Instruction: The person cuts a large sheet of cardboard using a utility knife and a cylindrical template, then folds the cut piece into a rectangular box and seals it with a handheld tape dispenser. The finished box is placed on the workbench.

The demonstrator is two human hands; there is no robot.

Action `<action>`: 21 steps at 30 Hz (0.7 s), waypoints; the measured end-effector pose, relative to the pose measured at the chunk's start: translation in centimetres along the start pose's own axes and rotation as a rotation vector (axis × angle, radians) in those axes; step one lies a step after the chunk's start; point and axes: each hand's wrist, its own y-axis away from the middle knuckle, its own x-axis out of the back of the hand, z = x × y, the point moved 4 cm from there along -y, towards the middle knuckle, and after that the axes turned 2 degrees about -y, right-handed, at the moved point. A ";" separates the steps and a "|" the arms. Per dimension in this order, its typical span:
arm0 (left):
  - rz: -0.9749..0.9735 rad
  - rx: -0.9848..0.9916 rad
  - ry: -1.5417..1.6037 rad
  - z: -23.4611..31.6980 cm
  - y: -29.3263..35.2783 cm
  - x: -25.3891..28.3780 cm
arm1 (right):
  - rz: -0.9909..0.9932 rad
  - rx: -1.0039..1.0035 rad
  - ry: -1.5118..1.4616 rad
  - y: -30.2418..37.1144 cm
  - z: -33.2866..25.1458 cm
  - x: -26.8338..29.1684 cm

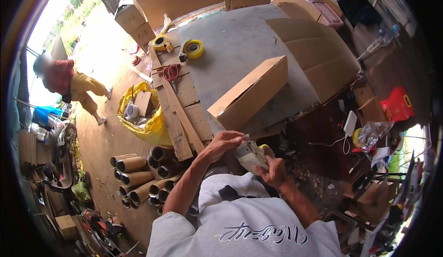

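Note:
Close to my body, my right hand grips a cream-coloured tape dispenser with a yellow tape roll partly showing behind it. The fingers of my left hand pinch together at the dispenser's front edge, on what looks like the loose end of the tape; this bit is small and partly hidden. Just beyond my hands, a long closed cardboard box lies aslant on the grey tabletop.
A yellow tape roll on a dispenser, another tape dispenser and red-handled scissors lie at the table's left. Flattened cardboard covers its right. Beside it are a yellow bag and several cardboard tubes. A person walks at left.

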 end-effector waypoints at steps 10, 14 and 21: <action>0.099 -0.043 0.057 -2.0 -1.1 10.5 | -0.006 -0.287 -0.087 -5.6 -3.8 -8.3; 0.223 -0.087 -0.111 -1.4 -2.1 17.6 | 0.008 -0.477 -0.059 -9.7 -4.6 -14.4; 0.286 -0.203 -0.343 -1.3 -8.6 26.8 | 0.056 -0.665 0.003 -7.3 -4.8 -19.7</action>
